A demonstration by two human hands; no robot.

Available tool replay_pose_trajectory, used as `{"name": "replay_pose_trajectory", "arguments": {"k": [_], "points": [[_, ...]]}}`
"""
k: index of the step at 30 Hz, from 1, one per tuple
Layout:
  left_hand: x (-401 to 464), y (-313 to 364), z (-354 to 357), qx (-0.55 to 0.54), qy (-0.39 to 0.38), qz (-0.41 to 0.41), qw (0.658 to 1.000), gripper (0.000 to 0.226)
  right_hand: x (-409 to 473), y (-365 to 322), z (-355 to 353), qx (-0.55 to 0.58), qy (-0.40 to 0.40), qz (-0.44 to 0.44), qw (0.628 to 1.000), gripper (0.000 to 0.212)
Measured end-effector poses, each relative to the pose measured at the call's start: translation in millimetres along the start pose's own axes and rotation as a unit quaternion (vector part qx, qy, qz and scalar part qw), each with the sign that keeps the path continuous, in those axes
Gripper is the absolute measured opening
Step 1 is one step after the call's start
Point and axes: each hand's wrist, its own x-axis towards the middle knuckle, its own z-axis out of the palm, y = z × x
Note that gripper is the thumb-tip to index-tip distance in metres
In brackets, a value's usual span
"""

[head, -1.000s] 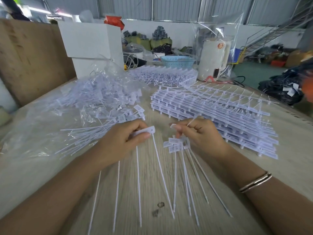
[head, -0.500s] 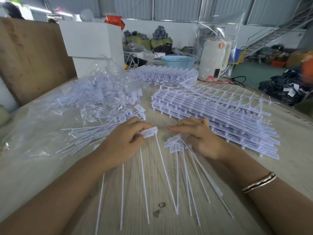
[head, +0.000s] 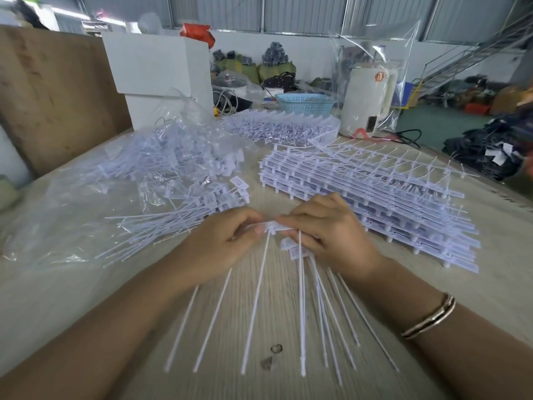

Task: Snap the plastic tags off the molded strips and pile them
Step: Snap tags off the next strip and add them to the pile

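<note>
My left hand (head: pixel 222 243) and my right hand (head: pixel 328 229) meet at the table's middle and both pinch the head end of a white molded strip piece (head: pixel 274 226). Its long thin tails (head: pixel 256 307) fan toward me over the table. Loose snapped tags (head: pixel 314 284) lie under my right hand, their tails spread beside it. A pile of separated tags (head: pixel 178 209) lies to the left on a clear plastic bag. A stack of whole molded strips (head: pixel 375 197) sits to the right, just beyond my right hand.
A second heap of strips (head: pixel 277 125) lies farther back. White cartons (head: pixel 161 73), a blue basket (head: pixel 305 103) and a white appliance (head: pixel 366 99) in clear plastic stand at the far edge. A wooden board (head: pixel 52 93) leans at the left. A small dark ring (head: pixel 277 348) lies on the table near me.
My hands were apart, the left pinching one tag. They have come together, and both now pinch the strip piece at the middle. The loose tags stay under my right hand.
</note>
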Motion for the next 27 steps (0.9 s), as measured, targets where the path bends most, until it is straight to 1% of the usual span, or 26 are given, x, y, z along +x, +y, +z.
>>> {"name": "replay_pose_trajectory", "arguments": {"k": [1,3,6,9,12,18,19,21,23,25,26,27], "points": [[0,-3,-1,0.006,-0.008,-0.002,1.0,0.013,-1,1,-1,-0.007,0.002,0.007,1.0,0.034],[0,-5,-3,0.006,-0.013,0.012,1.0,0.009,-3,2,-1,-0.004,-0.006,0.025,1.0,0.026],[2,-4,-4,-0.003,0.016,0.046,0.999,0.004,-3,1,0,0.088,-0.025,0.093,0.992,0.02],[3,-3,-4,0.003,0.03,0.067,0.997,0.014,-4,2,0,0.175,-0.038,0.14,0.974,0.019],[4,-4,-3,0.014,0.032,0.075,0.997,0.017,-4,2,1,0.225,-0.04,0.156,0.961,0.018],[5,-4,-5,0.018,0.042,0.092,0.995,0.011,-2,2,0,0.293,-0.02,0.174,0.94,0.019],[6,-4,-5,0.019,0.044,0.096,0.994,0.012,-2,3,1,0.302,-0.016,0.177,0.937,0.019],[6,-5,-5,0.02,0.045,0.106,0.993,0.021,-2,2,1,0.318,-0.021,0.183,0.93,0.018],[7,-6,-6,0.035,0.046,0.124,0.991,0.029,-3,1,2,0.346,-0.02,0.219,0.912,0.012],[7,-7,-6,0.052,0.055,0.141,0.987,0.029,-4,3,1,0.387,0.008,0.299,0.872,0.015],[7,-9,-7,0.045,0.061,0.136,0.988,0.026,-5,6,-1,0.391,0.026,0.316,0.864,0.018],[7,-11,-9,0.03,0.067,0.127,0.989,0.022,-6,11,-4,0.372,0.034,0.306,0.876,0.018]]}}
